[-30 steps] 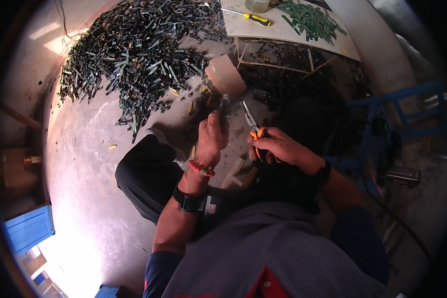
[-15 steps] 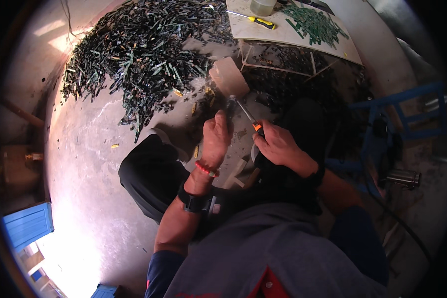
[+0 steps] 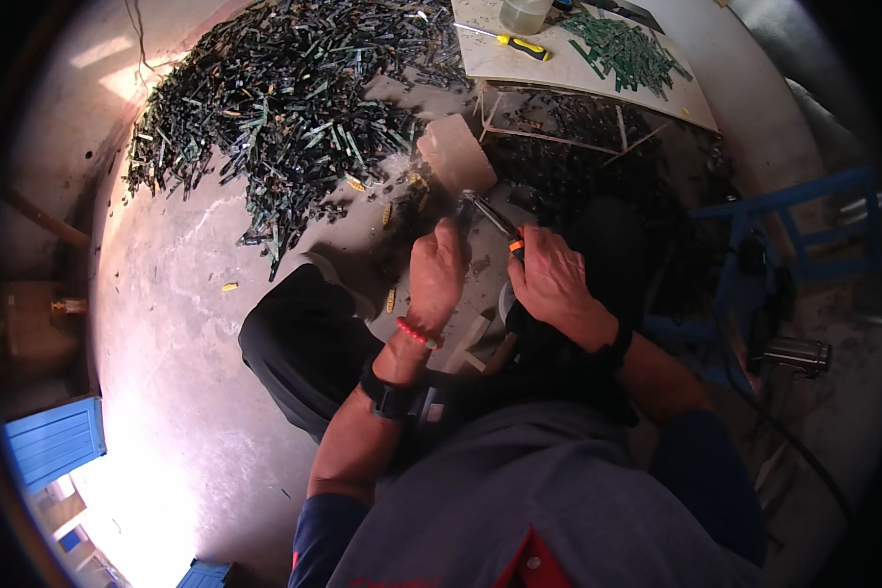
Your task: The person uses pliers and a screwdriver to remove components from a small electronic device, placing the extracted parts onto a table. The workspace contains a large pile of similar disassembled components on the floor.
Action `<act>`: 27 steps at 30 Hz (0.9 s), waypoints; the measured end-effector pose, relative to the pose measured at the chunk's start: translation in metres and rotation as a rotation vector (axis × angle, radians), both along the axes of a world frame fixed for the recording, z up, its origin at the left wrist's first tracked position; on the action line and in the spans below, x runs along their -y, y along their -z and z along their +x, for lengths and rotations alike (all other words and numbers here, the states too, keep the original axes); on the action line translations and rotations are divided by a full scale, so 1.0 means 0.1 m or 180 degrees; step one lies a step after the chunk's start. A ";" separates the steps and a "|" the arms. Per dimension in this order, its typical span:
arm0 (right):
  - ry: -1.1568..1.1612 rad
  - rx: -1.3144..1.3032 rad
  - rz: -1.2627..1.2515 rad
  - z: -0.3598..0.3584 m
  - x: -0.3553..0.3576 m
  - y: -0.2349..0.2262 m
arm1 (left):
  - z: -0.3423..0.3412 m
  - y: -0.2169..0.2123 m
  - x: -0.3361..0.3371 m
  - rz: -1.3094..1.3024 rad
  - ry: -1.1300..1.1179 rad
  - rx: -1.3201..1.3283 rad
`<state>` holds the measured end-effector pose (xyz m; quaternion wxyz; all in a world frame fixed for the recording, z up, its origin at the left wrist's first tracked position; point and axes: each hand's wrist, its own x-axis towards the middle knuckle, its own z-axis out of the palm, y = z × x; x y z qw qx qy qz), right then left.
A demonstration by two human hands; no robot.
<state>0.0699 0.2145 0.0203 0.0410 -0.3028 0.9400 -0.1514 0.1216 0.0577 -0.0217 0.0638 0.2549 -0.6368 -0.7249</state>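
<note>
My right hand grips a tool with an orange-and-black handle and a slim metal shaft. The shaft slants up and left, its tip just in front of a pale brick-like block on the floor. Beside it my left hand is closed, thumb and fingers pressed together near the tool's tip. Something small and dark seems to stick out above these fingers, too dim to name.
A large heap of dark, narrow strips spreads over the floor ahead. On a low white-topped table lie a yellow-and-black screwdriver, green strips and a clear container. A blue metal frame stands at right, near a metal cylinder.
The tool in my right hand has turned, and its metal end has moved slightly right. My left hand has shifted a little to the right, still closed.
</note>
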 end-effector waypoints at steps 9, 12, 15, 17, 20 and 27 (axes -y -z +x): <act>0.0077 -0.0118 0.0045 0.02 0.00 0.07 | -0.01 0.00 -0.01 0.0086 0.0012 0.0029; 0.0106 -0.0087 0.0111 0.01 0.01 0.05 | -0.01 0.00 -0.01 0.0016 0.0060 0.0091; 0.0103 -0.0099 0.0094 0.02 0.02 0.05 | -0.01 0.04 -0.01 -0.0002 0.0042 0.0115; 0.0099 -0.0135 0.0049 0.02 0.02 0.07 | -0.01 0.04 -0.02 0.0035 0.0056 0.0097; 0.0069 -0.0127 0.0011 0.03 0.01 0.06 | -0.01 0.02 -0.03 0.0172 0.0038 -0.0042; 0.0031 -0.0205 0.0066 0.06 0.02 0.10 | -0.02 -0.03 -0.02 0.0475 0.0006 0.0052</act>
